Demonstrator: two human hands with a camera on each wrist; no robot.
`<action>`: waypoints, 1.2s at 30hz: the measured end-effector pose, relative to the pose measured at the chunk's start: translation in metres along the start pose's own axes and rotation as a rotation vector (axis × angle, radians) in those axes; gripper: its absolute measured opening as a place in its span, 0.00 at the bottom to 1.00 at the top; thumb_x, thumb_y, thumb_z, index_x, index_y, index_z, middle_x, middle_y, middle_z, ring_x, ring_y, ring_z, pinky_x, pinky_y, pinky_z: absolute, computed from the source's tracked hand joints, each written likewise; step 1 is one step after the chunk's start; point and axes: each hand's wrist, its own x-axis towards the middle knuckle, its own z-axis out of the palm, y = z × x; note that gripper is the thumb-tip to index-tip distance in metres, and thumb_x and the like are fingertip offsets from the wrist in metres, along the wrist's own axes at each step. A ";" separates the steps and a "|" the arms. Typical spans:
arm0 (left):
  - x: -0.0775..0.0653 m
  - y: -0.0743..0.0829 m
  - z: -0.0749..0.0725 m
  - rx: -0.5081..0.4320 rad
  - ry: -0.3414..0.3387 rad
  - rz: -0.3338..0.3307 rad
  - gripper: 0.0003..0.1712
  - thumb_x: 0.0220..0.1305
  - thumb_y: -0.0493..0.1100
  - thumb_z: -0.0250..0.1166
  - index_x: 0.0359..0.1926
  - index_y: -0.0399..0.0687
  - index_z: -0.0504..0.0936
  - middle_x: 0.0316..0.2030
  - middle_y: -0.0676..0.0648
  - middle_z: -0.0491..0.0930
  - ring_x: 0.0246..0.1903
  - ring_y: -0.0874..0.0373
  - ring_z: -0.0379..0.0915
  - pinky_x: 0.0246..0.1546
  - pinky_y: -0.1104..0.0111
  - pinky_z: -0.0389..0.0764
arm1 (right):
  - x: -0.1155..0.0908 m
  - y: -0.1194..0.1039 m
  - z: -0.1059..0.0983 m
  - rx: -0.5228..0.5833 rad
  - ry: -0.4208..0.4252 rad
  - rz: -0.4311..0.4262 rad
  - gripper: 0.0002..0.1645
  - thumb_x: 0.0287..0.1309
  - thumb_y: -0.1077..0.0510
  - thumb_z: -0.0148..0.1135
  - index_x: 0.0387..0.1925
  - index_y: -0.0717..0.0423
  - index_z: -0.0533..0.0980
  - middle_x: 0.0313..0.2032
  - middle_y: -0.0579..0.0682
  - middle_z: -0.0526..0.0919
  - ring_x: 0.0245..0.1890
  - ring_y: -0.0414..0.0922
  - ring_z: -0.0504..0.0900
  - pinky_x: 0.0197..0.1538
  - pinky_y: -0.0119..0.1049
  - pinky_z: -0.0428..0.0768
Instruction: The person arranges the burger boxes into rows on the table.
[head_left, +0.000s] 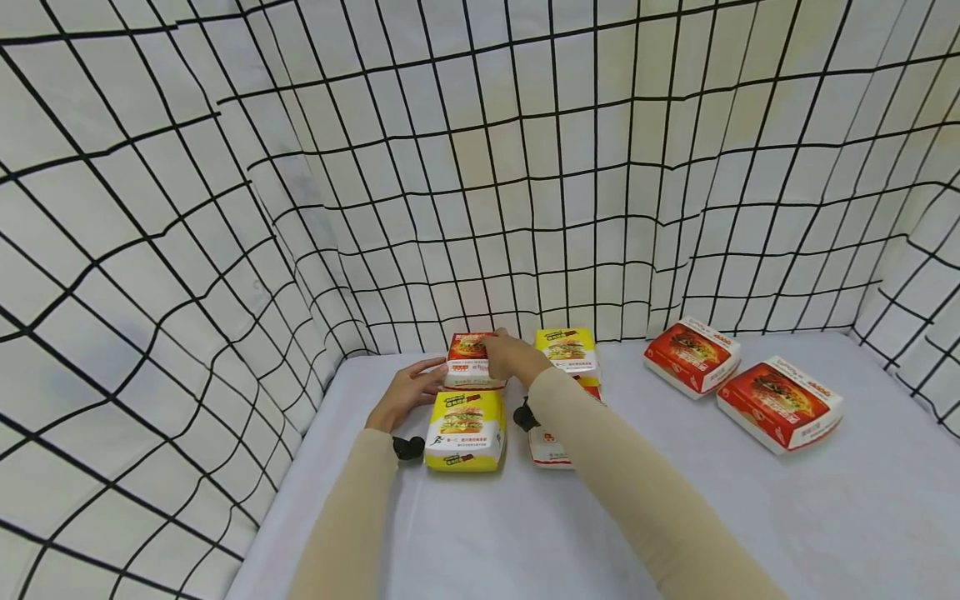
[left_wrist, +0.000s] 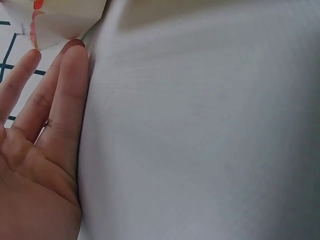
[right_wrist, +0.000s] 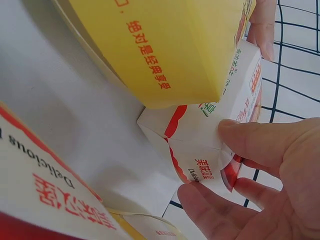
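**Lining up at the back**

I see the right hand pinching the red-and-white box between thumb and fingers; the left hand extends its fingers to the left side. The box sits just behind the front yellow box. I judge this an aligning step; next calls for squaring it, then loosening the pinch gently.

Bright, even light fills the head view, leaving only faint, soft shadows on the white tablecloth. The left wrist view is dimmer and greyer, the tablecloth softly blurred and darkening toward the right edge. In the right wrist view, the yellow box shows clear red lettering, and diffuse shadows grey the tablecloth.
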 end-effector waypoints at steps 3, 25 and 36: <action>0.000 0.000 0.000 -0.003 -0.005 0.000 0.42 0.60 0.70 0.68 0.72 0.61 0.73 0.59 0.40 0.80 0.45 0.56 0.81 0.50 0.65 0.84 | 0.001 0.001 -0.001 -0.001 -0.004 -0.008 0.43 0.67 0.64 0.62 0.79 0.44 0.59 0.77 0.56 0.56 0.57 0.53 0.73 0.51 0.42 0.76; 0.000 0.000 0.003 0.009 -0.018 -0.001 0.43 0.60 0.72 0.66 0.73 0.64 0.72 0.61 0.40 0.79 0.48 0.54 0.78 0.49 0.66 0.83 | -0.003 0.002 -0.003 0.009 -0.002 -0.009 0.40 0.69 0.64 0.58 0.79 0.45 0.59 0.80 0.55 0.51 0.60 0.54 0.71 0.58 0.45 0.76; -0.001 0.002 0.003 0.021 -0.011 -0.002 0.44 0.60 0.73 0.66 0.73 0.64 0.71 0.61 0.40 0.78 0.48 0.54 0.77 0.50 0.66 0.83 | -0.003 0.002 -0.002 0.011 0.002 -0.001 0.41 0.68 0.64 0.58 0.79 0.44 0.59 0.81 0.54 0.51 0.62 0.55 0.71 0.62 0.48 0.75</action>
